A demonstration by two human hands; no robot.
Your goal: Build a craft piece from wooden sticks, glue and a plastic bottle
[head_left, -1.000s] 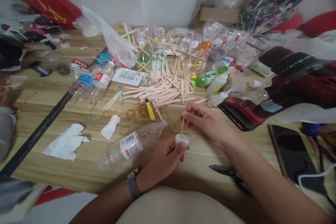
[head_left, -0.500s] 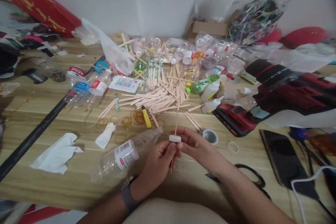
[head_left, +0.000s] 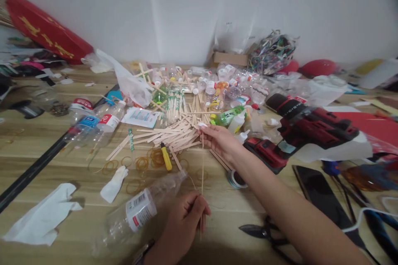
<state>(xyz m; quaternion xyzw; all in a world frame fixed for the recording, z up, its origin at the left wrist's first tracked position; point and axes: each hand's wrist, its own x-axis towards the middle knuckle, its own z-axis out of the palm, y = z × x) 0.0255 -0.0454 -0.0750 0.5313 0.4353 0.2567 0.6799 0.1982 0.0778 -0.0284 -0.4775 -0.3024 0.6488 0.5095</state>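
Note:
My left hand (head_left: 186,221), low in the middle, is closed around the lower part of a thin wooden skewer (head_left: 202,169) that stands upright. At the skewer's upper end, my right hand (head_left: 222,140) pinches a white bottle cap (head_left: 202,125) between thumb and fingers. Whether the skewer's tip still sits in the cap is too small to tell. Beside my left hand lies a clear plastic bottle (head_left: 166,186) on its side, its neck pointing toward the skewer. Black scissors (head_left: 255,231) rest under my right forearm.
Behind my hands spreads a heap of wooden sticks (head_left: 177,134), with a yellow screwdriver (head_left: 166,157) and rubber bands (head_left: 142,163) before it. A red power drill (head_left: 314,122), tape roll (head_left: 238,179) and phone (head_left: 321,190) lie right. Bottles (head_left: 107,118) and tissue (head_left: 46,215) lie left.
My right hand has moved up and away with the white cap, from the skewer's middle to its upper end. My left hand has gone lower, still on the skewer. The view has tilted upward.

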